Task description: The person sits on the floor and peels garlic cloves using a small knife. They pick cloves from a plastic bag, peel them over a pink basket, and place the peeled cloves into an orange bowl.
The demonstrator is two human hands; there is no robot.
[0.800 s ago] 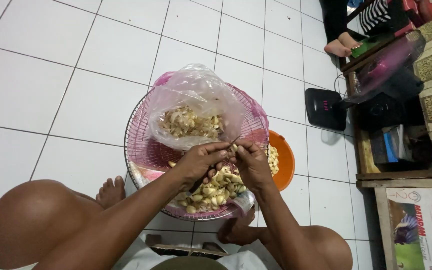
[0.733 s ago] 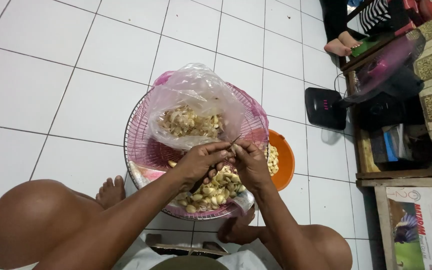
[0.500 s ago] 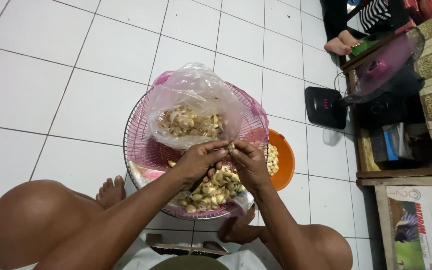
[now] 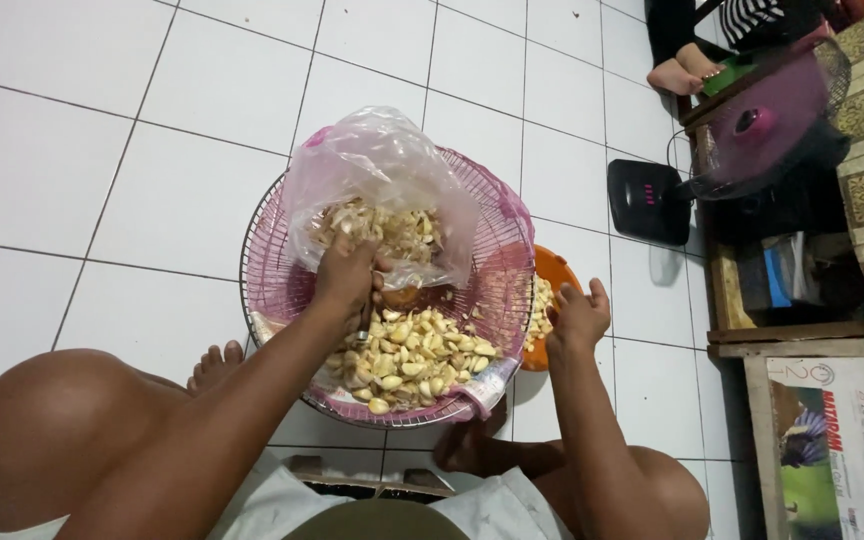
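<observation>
- A person sits on a floor of large white tiles (image 4: 152,190) with thin dark grout lines, seen from a camera on their own head; bare knees fill the lower corners of the view.
- At the centre lies a round pink wire basket (image 4: 507,260), resting on the tiles between the person's legs.
- Inside the basket, toward 6 o'clock, sits a heap of pale peeled garlic cloves (image 4: 412,360); toward 12 o'clock lies a crumpled clear plastic bag (image 4: 382,170) holding more cloves.
- The left hand (image 4: 347,275) reaches into the mouth of the bag, fingers curled down among the cloves; whether it actually grips any cannot be told, since the fingertips are hidden.
- The right hand (image 4: 580,318) hovers at 3 o'clock of the basket, just outside its rim, fingers loosely spread and holding nothing.
- Just beside that hand, partly hidden behind the basket, is an orange bowl (image 4: 557,275) with a few cloves in it.
- A bare foot (image 4: 214,365) shows at 8 o'clock of the basket.
- At 2 o'clock of the scene stands a pink-bladed floor fan (image 4: 767,125) on a black base, against low wooden furniture (image 4: 792,335).
- At the top edge, near 1 o'clock, another person's bare feet (image 4: 687,72) rest on the tiles.
</observation>
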